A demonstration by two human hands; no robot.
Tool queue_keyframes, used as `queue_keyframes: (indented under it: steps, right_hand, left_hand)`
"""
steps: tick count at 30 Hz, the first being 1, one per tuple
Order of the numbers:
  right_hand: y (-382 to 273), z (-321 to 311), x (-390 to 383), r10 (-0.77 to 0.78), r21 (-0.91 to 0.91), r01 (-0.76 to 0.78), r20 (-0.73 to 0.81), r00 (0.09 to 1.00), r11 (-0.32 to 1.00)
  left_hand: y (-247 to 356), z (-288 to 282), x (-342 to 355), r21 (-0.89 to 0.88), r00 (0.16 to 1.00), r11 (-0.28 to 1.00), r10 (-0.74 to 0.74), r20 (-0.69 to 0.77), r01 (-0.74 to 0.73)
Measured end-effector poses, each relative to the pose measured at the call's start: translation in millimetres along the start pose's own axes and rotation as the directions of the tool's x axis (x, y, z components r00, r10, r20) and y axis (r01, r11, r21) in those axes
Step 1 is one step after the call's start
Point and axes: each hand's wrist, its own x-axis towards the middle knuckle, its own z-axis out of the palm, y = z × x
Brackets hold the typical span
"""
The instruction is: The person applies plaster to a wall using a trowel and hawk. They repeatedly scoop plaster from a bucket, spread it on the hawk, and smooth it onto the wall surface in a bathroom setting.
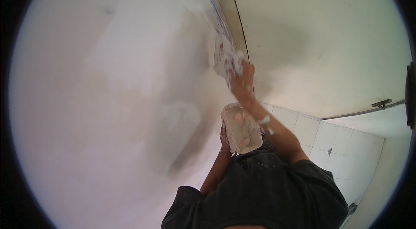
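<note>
Dark shirt (260,192) bottom centre, left hand (224,140) gripping tub (230,135), right hand (242,78) apparently clamped on blade (220,62); blade tilt could gouge wall (108,99)

Head-worn fisheye, looking steeply downward

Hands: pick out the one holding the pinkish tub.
The left hand, at the side of the pinkish tub; the right hand, farther up, holds a smeared flat tool instead.
</note>
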Motion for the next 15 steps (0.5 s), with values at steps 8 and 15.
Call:
queue_keyframes:
  steps: [8, 15]
  right_hand:
    - [-78.8, -1.3, 57.6, -0.433, 0.028, 0.442, -0.155, 0.888, 0.897]
    - [-72.0, 21.9, 33.7, -0.475, 0.115, 0.477, -0.043, 0.879, 0.871]
  left_hand:
    - [-5.4, 4.7, 3.9, 0.008, 0.996, 0.998, 0.059, -0.059, -0.059]
    - [-22.9, -74.9, 6.9, -0.113, 0.980, 0.973, 0.195, -0.039, -0.199]
